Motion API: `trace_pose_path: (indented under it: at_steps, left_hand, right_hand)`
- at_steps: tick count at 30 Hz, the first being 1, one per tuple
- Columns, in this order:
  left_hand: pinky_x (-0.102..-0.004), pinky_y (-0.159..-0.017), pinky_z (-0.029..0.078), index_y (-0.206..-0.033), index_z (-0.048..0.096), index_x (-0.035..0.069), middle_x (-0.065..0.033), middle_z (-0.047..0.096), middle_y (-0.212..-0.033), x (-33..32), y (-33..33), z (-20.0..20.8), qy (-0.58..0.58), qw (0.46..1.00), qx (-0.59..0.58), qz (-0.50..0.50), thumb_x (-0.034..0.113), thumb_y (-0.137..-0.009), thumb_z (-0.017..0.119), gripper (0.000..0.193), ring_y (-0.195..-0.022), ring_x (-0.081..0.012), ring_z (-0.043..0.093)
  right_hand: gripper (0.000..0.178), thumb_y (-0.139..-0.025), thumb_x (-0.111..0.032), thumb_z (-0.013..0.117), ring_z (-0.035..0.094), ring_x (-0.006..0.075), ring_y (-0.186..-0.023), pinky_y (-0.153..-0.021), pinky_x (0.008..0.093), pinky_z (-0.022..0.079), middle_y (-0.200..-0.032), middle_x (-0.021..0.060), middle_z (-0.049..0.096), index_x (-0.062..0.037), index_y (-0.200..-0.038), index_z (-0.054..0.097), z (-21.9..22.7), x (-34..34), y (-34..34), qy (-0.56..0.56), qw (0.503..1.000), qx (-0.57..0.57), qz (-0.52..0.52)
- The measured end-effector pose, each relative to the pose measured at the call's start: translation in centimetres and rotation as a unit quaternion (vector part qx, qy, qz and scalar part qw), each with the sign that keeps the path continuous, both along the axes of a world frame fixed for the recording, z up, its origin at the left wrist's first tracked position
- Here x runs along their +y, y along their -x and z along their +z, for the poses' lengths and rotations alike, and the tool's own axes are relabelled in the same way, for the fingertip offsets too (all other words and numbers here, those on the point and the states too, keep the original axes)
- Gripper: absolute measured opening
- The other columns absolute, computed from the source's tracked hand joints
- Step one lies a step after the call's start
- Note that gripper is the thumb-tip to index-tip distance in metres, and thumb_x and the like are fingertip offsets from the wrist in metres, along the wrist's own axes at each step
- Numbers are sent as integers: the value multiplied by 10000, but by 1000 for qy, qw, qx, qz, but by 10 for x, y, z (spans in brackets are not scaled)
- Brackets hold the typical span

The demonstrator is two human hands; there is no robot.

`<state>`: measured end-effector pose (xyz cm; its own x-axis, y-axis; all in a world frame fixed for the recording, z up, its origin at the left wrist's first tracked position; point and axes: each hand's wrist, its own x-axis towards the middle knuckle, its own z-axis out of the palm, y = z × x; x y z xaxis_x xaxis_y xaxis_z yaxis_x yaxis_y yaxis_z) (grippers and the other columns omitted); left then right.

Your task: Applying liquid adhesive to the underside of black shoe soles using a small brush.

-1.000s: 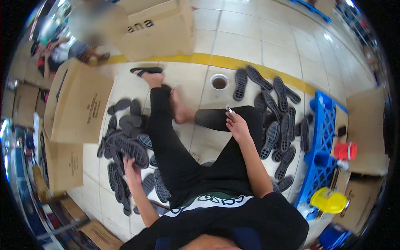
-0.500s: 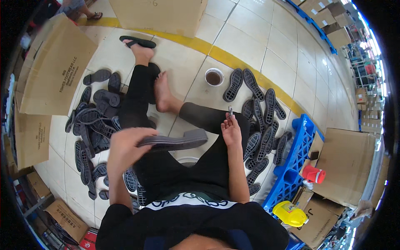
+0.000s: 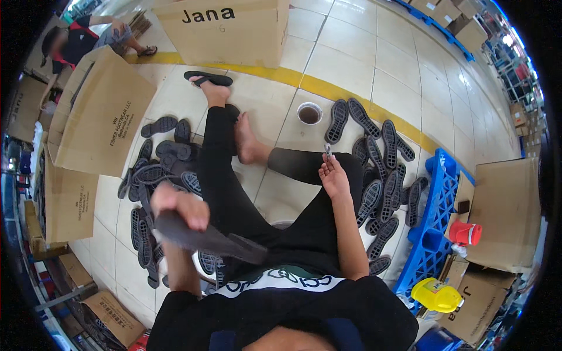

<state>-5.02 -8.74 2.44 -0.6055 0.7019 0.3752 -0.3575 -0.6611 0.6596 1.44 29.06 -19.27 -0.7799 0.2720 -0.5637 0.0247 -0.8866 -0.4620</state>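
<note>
My left hand point(image 3: 182, 207) is closed around one end of a dark shoe sole point(image 3: 212, 241), holding it slanted above my left thigh; hand and sole are smeared by motion. Resting by my right knee, palm up, my right hand point(image 3: 335, 181) pinches a small shiny metal tool point(image 3: 328, 152) between its fingers. Its exact kind is too small to make out. Many dark soles lie heaped on the floor beyond my left leg, among them a flat sole point(image 3: 159, 126). More lie to the right of my right knee, including a treaded sole point(image 3: 383, 238).
A cup point(image 3: 319, 117) of brown liquid stands on the tiles ahead. Cartons point(image 3: 120, 128) stand at the left, with a person point(image 3: 82, 42) beyond them. At the right are a blue plastic pallet point(image 3: 430, 225), a red jug point(image 3: 466, 234) and a yellow container point(image 3: 436, 295).
My left hand has turned the sole from nearly level to slanting down to the right, its far end now closer to my body. My right hand keeps its pinch. The whole view has shifted slightly.
</note>
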Motion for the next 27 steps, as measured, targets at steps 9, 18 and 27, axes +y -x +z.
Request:
trace_pose_path:
  at_steps: [9,18,27]
  left_hand:
    - [-373,-743,569,-1217,488,-1,-159,648,-1012,53,-100,-101,327,837,-438,-34,208,-867,634,433,-849,-243,672]
    - [-429,-700,572,-1205,471,-14,-164,630,-930,142,53,-160,321,870,-358,109,171,-927,508,336,-791,-316,671]
    - [-372,-779,543,-1224,438,60,-113,579,-1072,160,126,-276,279,863,-377,188,53,-870,578,381,-934,-224,612]
  right_hand:
    - [204,-956,-261,548,551,115,-805,-754,278,456,-1031,7,656,-114,-1077,621,-8,-2,-4,-9,999,-31,-7]
    - [160,-912,-190,572,592,127,-770,-714,269,490,-950,67,656,-57,-993,609,0,-8,5,-211,967,-94,108]
    - [212,-858,-186,656,610,122,-638,-590,264,458,-677,73,641,24,-887,660,-63,75,148,-682,690,-99,221]
